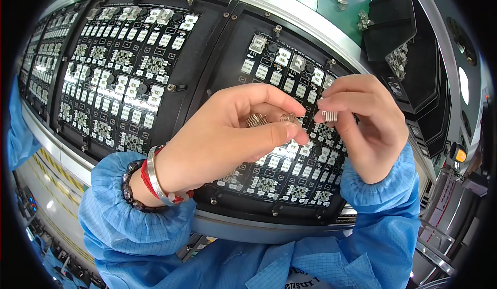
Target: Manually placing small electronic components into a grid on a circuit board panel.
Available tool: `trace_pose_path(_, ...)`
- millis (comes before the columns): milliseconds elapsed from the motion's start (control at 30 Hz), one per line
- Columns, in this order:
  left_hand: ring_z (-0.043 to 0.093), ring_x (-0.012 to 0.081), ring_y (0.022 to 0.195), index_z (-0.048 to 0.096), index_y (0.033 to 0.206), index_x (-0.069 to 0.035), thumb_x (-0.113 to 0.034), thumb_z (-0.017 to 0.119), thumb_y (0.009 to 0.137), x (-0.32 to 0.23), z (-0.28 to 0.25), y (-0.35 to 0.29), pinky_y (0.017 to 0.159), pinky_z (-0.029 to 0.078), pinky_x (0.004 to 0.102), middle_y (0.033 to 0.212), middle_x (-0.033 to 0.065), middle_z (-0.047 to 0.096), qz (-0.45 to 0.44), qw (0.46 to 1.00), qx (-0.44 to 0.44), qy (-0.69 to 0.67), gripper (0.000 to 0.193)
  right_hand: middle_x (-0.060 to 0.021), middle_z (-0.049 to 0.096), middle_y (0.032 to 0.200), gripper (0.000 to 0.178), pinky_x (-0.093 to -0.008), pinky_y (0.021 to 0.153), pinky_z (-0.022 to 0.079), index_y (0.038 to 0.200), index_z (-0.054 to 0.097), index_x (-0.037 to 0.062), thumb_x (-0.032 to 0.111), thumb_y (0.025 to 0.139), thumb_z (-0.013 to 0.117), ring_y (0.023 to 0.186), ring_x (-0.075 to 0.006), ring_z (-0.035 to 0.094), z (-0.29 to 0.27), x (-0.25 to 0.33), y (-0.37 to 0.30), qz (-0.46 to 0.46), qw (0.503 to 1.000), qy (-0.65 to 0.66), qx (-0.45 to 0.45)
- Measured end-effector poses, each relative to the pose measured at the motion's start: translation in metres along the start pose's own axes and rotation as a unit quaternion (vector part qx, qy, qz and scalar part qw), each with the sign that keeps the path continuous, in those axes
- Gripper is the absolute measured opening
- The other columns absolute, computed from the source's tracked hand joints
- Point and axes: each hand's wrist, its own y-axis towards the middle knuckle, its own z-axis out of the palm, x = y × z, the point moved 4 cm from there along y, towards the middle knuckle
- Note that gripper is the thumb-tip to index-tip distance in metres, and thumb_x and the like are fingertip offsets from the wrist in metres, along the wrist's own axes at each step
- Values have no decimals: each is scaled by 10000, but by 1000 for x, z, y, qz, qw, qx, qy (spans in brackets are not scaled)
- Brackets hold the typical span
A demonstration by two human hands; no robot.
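Observation:
My left hand point(228, 134) is cupped above a black carrier panel point(228, 61) and holds several small finned metal parts point(258, 119) between thumb and fingers. My right hand point(365, 121) pinches one small finned metal part point(329, 115) at its fingertips, close beside the left hand's fingertips. Both hands hover over the panel's circuit boards point(290, 175), which carry rows of white and black components. I wear blue sleeves, and the left wrist has a silver bangle, a red cord and a dark bead bracelet point(155, 178).
A second black carrier panel point(129, 61) full of circuit boards lies to the left on the conveyor, with more further left. Black plastic bins point(409, 46) with metal parts stand at the upper right. A metal rail point(279, 7) runs behind the panels.

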Motion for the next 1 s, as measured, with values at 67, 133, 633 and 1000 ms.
trace_pose_path(67, 395, 1, 557, 548, 1130, -2, -91, 561, 896, 1, -2, 1, 474, 312, 150, 921, 105, 658, -1, 1000, -1, 0, 251, -172, 551, 1065, 189, -272, 720, 492, 971, 613, -66, -88, 835, 484, 819, -170, 595, -4, -12, -4, 68, 988, 136, 22)
trace_pose_path(133, 392, 1, 553, 550, 1128, -4, -93, 559, 896, 1, -1, 1, 473, 311, 150, 921, 106, 658, 3, 1000, 0, 6, 248, -169, 543, 1071, 218, -267, 737, 489, 1014, 598, -76, -103, 831, 480, 844, -169, 588, -9, -17, -6, 100, 979, 180, 4)
trace_pose_path(633, 380, 25, 511, 574, 1087, 0, -144, 507, 926, 4, 2, 4, 455, 301, 170, 791, 89, 623, 0, 1000, 4, -23, 227, -133, 570, 1110, 171, -230, 722, 465, 1009, 628, -42, -14, 851, 570, 841, -119, 556, -60, -67, -33, 178, 980, 84, -39)
trace_pose_path(1000, 328, 41, 449, 612, 976, 0, -325, 396, 981, 3, 6, 3, 420, 271, 197, 546, -5, 470, 19, 1000, -10, 22, 390, -93, 610, 978, 286, -256, 765, 472, 990, 636, -5, -119, 730, 600, 843, -172, 592, -50, -67, -36, 112, 979, -163, 38)
